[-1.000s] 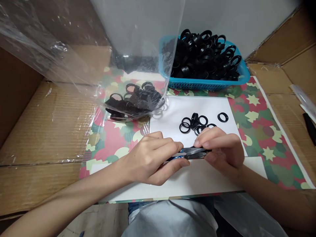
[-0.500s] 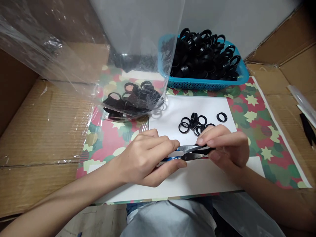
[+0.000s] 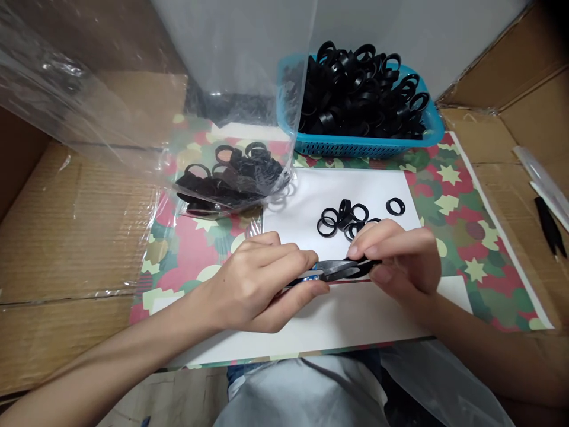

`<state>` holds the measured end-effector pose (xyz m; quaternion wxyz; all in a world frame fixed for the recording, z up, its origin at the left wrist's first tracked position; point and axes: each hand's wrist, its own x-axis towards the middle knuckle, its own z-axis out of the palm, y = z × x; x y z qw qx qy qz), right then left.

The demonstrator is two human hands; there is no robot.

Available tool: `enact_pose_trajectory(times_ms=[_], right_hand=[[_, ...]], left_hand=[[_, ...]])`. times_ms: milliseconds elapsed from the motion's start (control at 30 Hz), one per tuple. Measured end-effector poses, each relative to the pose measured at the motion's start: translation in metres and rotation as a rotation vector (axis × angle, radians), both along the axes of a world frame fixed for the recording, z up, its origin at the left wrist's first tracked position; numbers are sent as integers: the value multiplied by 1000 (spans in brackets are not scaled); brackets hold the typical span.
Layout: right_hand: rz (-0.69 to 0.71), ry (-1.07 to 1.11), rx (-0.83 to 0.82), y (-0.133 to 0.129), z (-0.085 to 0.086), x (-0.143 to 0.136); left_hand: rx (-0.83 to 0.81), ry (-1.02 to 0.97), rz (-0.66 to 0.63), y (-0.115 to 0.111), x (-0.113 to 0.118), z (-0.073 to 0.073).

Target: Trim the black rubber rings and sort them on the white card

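Black ring (image 3: 366,270) is being pinched by the right hand (image 3: 402,254), right of middle. The left hand (image 3: 265,286) is gripping snips (image 3: 333,270), maybe trimming; more cutting is needing steady fingers.

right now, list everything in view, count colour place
basket: one, blue, back
basket rings: many, black, inside
bag: one, clear, left
bagged rings: several, black, inside
loose rings: several, black, on paper
paper: at least two, white, centre
mat: one, multicoloured, beneath
cardboard: several, brown, both sides
pointed tool: one, black, right
wall: one, grey, back
snips: one, blue-handled, left hand
lap cloth: one, grey, bottom
left hand: one, on snips
right hand: one, pinching black piece
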<state>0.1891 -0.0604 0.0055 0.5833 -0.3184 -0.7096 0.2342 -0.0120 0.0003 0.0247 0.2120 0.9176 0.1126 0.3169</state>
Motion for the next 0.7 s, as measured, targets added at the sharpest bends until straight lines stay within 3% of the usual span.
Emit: enact_pose_trajectory(times_ms=[700], right_hand=[[-3,32,-70,2,2,1]], left_hand=[[-203,33,-35,0,3,3]])
